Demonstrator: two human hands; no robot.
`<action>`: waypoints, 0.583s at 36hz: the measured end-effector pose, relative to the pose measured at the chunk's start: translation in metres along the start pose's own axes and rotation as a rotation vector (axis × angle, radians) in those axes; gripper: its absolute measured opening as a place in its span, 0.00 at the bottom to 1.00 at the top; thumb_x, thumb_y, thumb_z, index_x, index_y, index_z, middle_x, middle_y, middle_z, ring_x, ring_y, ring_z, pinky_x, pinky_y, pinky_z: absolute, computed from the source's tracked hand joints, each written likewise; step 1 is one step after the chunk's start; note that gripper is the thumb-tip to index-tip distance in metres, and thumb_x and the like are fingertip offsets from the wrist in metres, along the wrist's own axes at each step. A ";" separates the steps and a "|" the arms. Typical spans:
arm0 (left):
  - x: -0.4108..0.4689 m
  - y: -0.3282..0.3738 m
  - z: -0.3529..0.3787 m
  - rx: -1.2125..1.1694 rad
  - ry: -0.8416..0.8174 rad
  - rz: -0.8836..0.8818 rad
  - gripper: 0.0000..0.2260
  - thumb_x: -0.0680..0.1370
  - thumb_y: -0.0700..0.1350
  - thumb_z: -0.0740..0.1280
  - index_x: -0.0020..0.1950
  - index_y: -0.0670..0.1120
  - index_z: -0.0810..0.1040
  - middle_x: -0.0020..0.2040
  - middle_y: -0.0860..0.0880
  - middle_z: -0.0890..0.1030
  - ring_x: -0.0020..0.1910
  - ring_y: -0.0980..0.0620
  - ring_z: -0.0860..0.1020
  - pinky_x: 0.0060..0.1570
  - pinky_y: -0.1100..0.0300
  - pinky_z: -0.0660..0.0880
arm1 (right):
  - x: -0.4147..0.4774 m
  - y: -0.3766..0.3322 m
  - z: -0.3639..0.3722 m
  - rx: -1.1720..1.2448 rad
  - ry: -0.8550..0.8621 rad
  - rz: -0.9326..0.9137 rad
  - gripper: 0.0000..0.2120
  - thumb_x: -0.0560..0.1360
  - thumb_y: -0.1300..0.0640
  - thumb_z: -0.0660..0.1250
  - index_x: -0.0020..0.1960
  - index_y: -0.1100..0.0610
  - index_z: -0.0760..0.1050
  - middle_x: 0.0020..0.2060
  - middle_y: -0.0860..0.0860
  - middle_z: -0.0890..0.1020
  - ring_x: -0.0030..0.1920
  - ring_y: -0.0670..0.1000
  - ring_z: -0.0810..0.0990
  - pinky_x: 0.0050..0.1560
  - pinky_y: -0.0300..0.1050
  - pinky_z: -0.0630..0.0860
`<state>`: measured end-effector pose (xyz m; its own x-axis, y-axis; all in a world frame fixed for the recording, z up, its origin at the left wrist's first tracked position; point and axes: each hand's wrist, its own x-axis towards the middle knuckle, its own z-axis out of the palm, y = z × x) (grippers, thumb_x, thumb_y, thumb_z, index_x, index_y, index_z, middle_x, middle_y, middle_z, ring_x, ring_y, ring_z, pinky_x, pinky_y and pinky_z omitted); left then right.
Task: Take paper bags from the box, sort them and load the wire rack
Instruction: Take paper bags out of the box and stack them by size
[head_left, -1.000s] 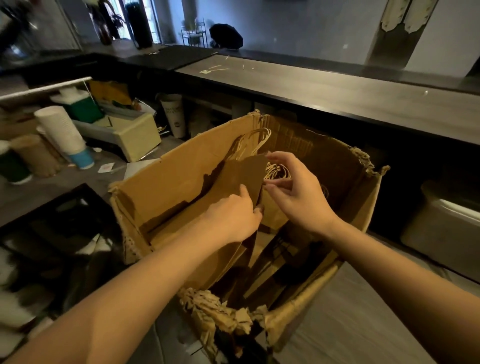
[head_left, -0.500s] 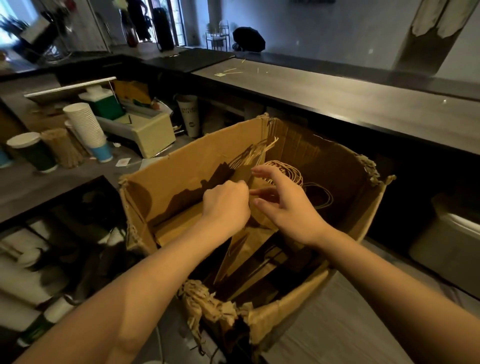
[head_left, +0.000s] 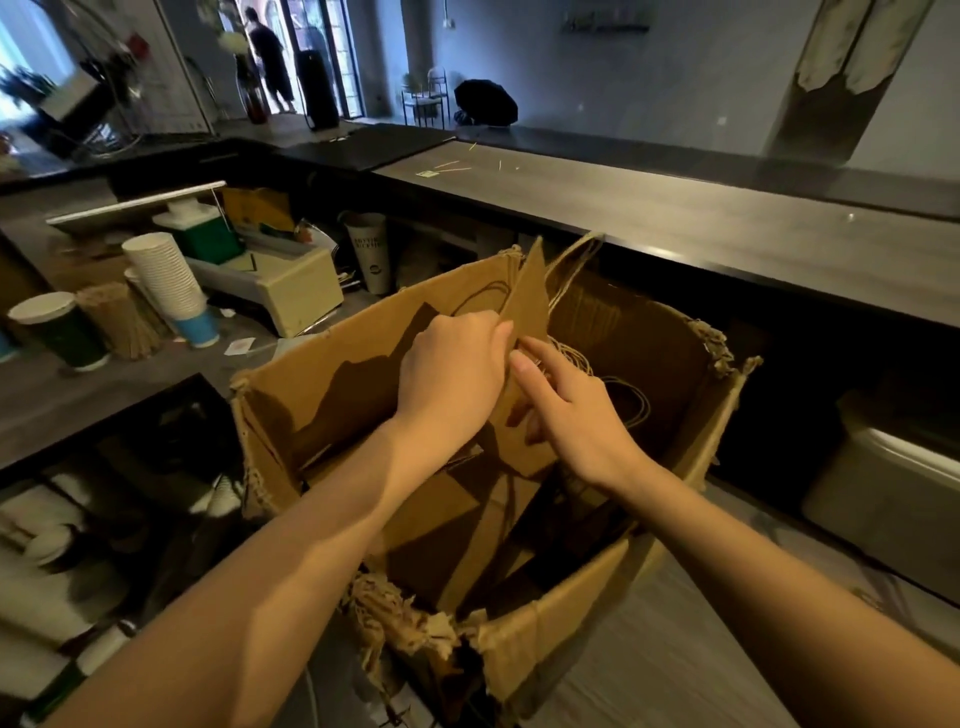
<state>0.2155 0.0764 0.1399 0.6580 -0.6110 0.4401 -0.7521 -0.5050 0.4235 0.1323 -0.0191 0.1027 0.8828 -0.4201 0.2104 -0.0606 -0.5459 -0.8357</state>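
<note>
A torn brown cardboard box (head_left: 358, 358) stands open in front of me, with several flat brown paper bags (head_left: 441, 525) inside. My left hand (head_left: 452, 374) grips the edge of one paper bag (head_left: 530, 301), which stands tilted with its twine handles sticking up above the box rim. My right hand (head_left: 571, 415) is beside it inside the box, fingers curled round the same bag's lower part, the index finger pointing at my left hand. More twine handles (head_left: 628, 400) lie loose at the back of the box. No wire rack shows plainly.
A long dark counter (head_left: 701, 228) runs behind the box. At left, a worktop holds stacked white paper cups (head_left: 166, 280), a green cup (head_left: 57, 332), a bundle of brown sleeves (head_left: 119, 327) and a cream box (head_left: 301, 291). A person stands in the far doorway (head_left: 270, 57).
The bag has risen: its top and handles now stand above the box rim. Both hands moved up and closer together on it. The camera view tilted upward.
</note>
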 end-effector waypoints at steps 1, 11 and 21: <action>0.001 0.005 -0.002 -0.051 0.003 0.001 0.14 0.82 0.47 0.56 0.39 0.48 0.73 0.31 0.53 0.72 0.30 0.55 0.72 0.31 0.63 0.66 | -0.001 -0.001 -0.002 0.009 -0.005 -0.008 0.40 0.69 0.30 0.49 0.76 0.49 0.56 0.41 0.51 0.83 0.39 0.46 0.81 0.51 0.52 0.78; -0.007 0.069 -0.013 -0.377 -0.013 0.146 0.12 0.82 0.50 0.57 0.55 0.49 0.79 0.40 0.55 0.81 0.38 0.63 0.78 0.37 0.68 0.76 | -0.028 -0.003 -0.028 0.495 0.080 -0.110 0.35 0.77 0.40 0.50 0.78 0.48 0.39 0.57 0.21 0.66 0.56 0.22 0.67 0.55 0.22 0.67; -0.044 0.137 0.029 -0.098 -0.292 0.462 0.16 0.83 0.44 0.52 0.71 0.51 0.66 0.63 0.50 0.76 0.63 0.51 0.72 0.64 0.55 0.68 | -0.074 0.029 -0.067 1.102 0.637 0.139 0.23 0.77 0.45 0.60 0.62 0.61 0.73 0.54 0.55 0.80 0.58 0.54 0.79 0.65 0.50 0.70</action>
<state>0.0821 0.0164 0.1552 0.2125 -0.9061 0.3657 -0.9440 -0.0937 0.3164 0.0335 -0.0527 0.0967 0.5039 -0.8630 0.0373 0.5521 0.2885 -0.7822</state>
